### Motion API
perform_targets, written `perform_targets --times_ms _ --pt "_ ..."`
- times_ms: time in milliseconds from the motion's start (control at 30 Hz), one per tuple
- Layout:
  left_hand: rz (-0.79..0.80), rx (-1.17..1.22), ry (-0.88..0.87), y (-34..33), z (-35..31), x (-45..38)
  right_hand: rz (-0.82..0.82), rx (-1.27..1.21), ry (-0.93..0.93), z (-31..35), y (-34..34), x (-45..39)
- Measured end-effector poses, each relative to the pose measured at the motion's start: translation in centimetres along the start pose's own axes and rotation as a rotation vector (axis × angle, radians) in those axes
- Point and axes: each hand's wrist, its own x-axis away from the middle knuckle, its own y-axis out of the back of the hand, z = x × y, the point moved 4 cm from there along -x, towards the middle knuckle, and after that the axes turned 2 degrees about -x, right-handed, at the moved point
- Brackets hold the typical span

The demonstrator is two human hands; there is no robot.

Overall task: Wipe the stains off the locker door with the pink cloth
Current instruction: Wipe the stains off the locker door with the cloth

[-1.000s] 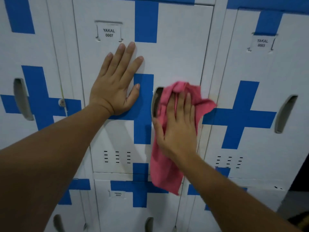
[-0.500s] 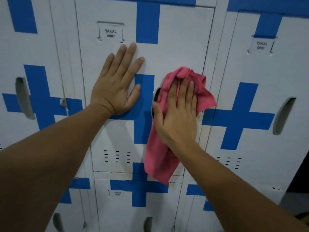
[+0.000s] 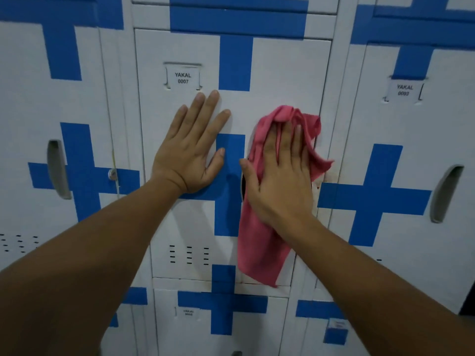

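The white locker door (image 3: 280, 73) labelled YAKAL 0007 has a blue cross painted on it. My left hand (image 3: 191, 150) lies flat on the door, fingers spread, just left of the cross's middle. My right hand (image 3: 280, 173) presses the pink cloth (image 3: 259, 242) against the door's right side, over the recessed handle, which it mostly hides. The cloth bunches above my fingertips and hangs down to the door's bottom edge. Small dark-red marks (image 3: 316, 186) show at the door's right edge beside my hand.
Neighbouring locker doors stand shut on both sides, each with a grey recessed handle (image 3: 58, 169) (image 3: 447, 192). A small round lock (image 3: 112, 173) sits on the left door. Another row of lockers (image 3: 223, 330) runs below. Vent slots (image 3: 189, 254) sit low on the door.
My right hand and the pink cloth have slid upward on the door's right side. My left hand has stayed pressed flat in the same spot.
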Motion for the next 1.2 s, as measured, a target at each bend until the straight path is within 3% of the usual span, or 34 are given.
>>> perform_targets --times_ms 100,233,367,500,567,633,700,767,867,933,1000,1133,1200 --pt "0.011 0.006 0.009 0.0 0.0 0.0 0.026 -0.030 -0.013 -0.2 -1.2 2.7" --pt "0.024 -0.013 0.006 0.0 0.0 0.0 0.205 -0.048 -0.127 -2.6 -5.8 13.7" --pt "0.023 -0.004 0.008 0.0 0.1 0.0 0.157 -0.033 -0.249 -1.3 -8.6 15.8" --pt "0.017 0.008 0.006 -0.1 0.1 0.2 0.220 0.023 0.251 2.3 -11.2 15.8" --pt "0.008 0.008 0.007 -0.1 0.1 0.1 0.192 0.206 0.509 0.7 -11.4 15.7" --pt "0.000 0.004 0.005 -0.1 0.0 0.0 0.115 0.377 0.642 -1.8 -10.2 15.1" --pt "-0.003 0.008 0.007 0.0 0.0 0.0 0.015 0.381 0.539 -4.5 -8.1 14.4" --pt "-0.004 0.012 0.010 0.0 -0.1 0.0 -0.020 0.240 0.244 -6.4 -7.0 13.7" --pt "-0.001 0.007 0.009 0.1 0.1 0.0 -0.052 0.013 -0.140 -3.6 -8.1 12.7" --pt "0.000 0.008 0.007 0.1 0.0 0.0 -0.050 -0.047 -0.203 -0.6 -9.1 12.6" --pt "-0.005 0.010 0.003 0.1 0.0 0.1 0.009 0.001 0.015 0.8 -10.2 13.6" --pt "-0.010 0.012 0.006 0.0 0.0 0.1 0.076 0.344 0.646 -2.8 -9.2 15.1" --pt "-0.023 0.008 0.008 0.0 0.0 0.1 0.110 0.418 0.654 -5.1 -7.7 14.2"
